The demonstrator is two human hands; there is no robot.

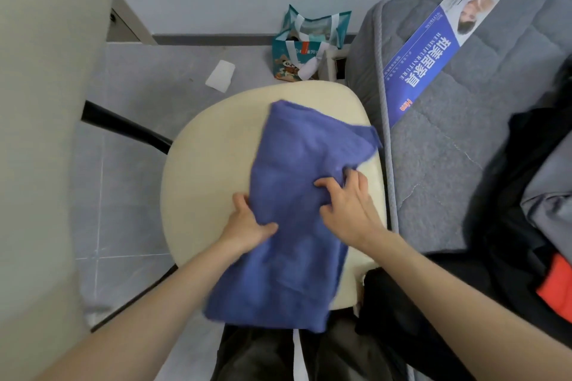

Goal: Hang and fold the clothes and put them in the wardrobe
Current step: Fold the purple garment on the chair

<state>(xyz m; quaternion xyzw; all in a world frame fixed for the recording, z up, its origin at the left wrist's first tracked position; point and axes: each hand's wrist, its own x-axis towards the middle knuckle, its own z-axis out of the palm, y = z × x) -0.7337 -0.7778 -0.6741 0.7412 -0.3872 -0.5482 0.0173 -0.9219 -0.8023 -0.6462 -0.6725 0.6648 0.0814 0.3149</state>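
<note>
Both bare forearms reach forward; the left hand [247, 223] pinches the left edge of the blue towel [297, 257], thumb on top; the right hand [348, 204], fingers curled, grips a bunched fold just beside it. Under both hands the towel lies along the cream chair seat [210, 164], its near end hanging off; right of the right hand, a blue banner [433, 49] on the grey mattress [448, 179] reads "HEMEIFURNITURE".
</note>
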